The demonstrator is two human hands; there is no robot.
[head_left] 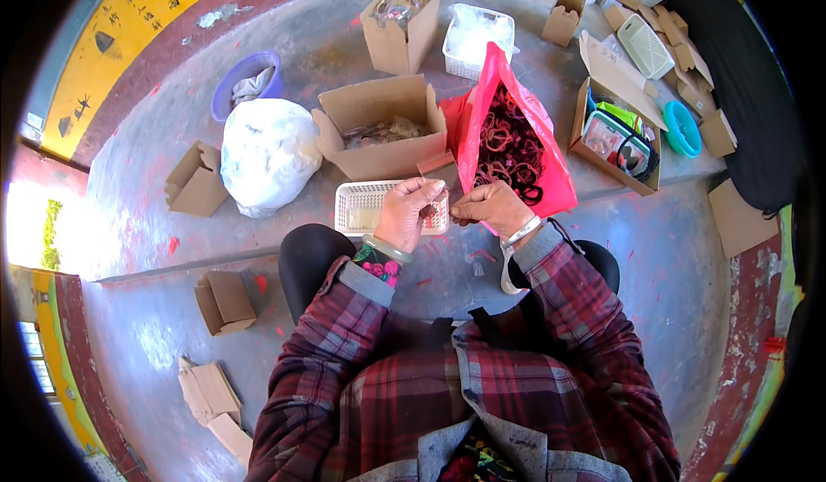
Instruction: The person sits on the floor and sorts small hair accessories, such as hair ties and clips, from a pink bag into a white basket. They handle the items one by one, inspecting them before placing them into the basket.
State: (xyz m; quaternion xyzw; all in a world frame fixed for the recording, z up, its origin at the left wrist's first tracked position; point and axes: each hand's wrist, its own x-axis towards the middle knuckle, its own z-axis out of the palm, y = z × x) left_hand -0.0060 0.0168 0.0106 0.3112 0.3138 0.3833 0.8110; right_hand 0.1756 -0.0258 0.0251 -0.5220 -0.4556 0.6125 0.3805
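Observation:
My left hand (406,215) is closed in a pinch above a small white plastic basket (346,210), with a bit of dark reddish stuff at its fingers. Facing it, my right hand (497,210) pinches too, its fingertips almost meeting the left ones. What they hold is too small to make out. Just beyond my right hand stands an open pink plastic bag (557,172) full of dark and reddish loops, like hair ties (509,142). Behind the basket, an open cardboard box (370,166) holds small clear plastic packets (387,131).
A stuffed white plastic bag (267,157), a purple basin (222,95) and a small carton (196,181) stand left. Farther back are a tall carton (404,45) and a white basket (456,62). Rightward are a filled carton (613,168) and a turquoise basket (682,129). A step edge crosses the floor.

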